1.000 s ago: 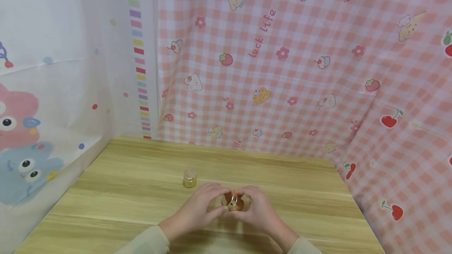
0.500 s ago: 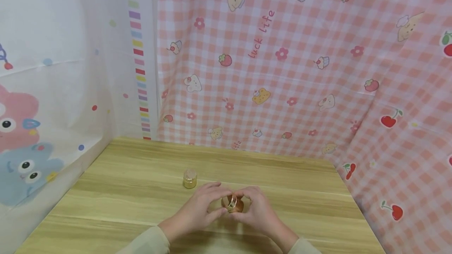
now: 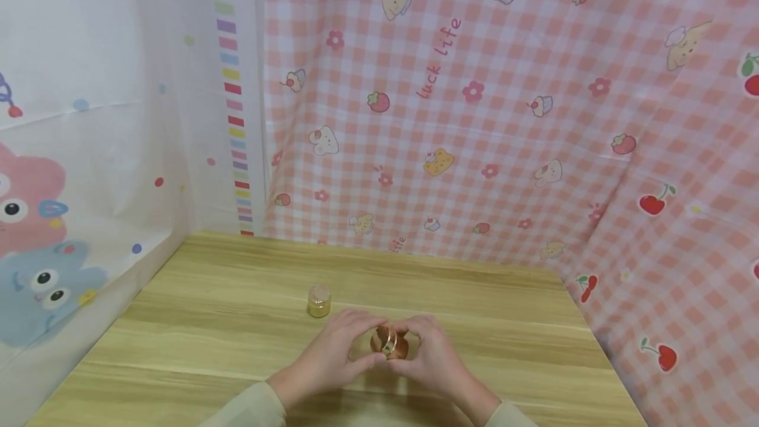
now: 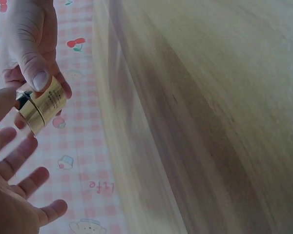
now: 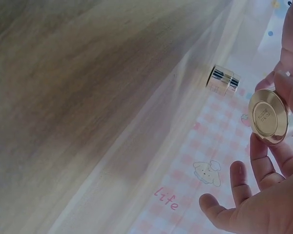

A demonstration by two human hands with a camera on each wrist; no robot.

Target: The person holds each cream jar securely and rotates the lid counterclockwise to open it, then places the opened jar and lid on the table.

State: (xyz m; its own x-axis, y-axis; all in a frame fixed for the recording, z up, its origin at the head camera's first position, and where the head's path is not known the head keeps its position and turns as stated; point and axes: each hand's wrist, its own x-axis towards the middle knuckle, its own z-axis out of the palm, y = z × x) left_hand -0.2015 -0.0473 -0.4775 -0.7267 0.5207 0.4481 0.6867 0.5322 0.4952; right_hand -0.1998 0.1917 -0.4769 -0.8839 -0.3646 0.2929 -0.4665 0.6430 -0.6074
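A small gold cosmetic jar (image 3: 389,342) lies on its side between the two hands, held above the table. My left hand (image 3: 332,350) pinches its lid end between thumb and fingers. The right hand (image 3: 435,356) grips the base end, its thumb pressing the jar's printed side in the left wrist view. A seam between lid and body shows on the jar (image 4: 43,105) there. Stamped characters mark the round bottom of the jar (image 5: 267,117) in the right wrist view. Whether the lid is loose, I cannot tell.
A second gold jar (image 3: 319,301) stands upright on the wood-grain table (image 3: 237,308), behind and left of the hands. Pink checked cloth (image 3: 450,124) hangs at the back and right. White printed cloth (image 3: 118,150) hangs on the left.
Both hands keep hold of the jar in nearly the same spot. The left thumb has slid slightly right along it, and the jar's shiny surfaces look slightly turned.
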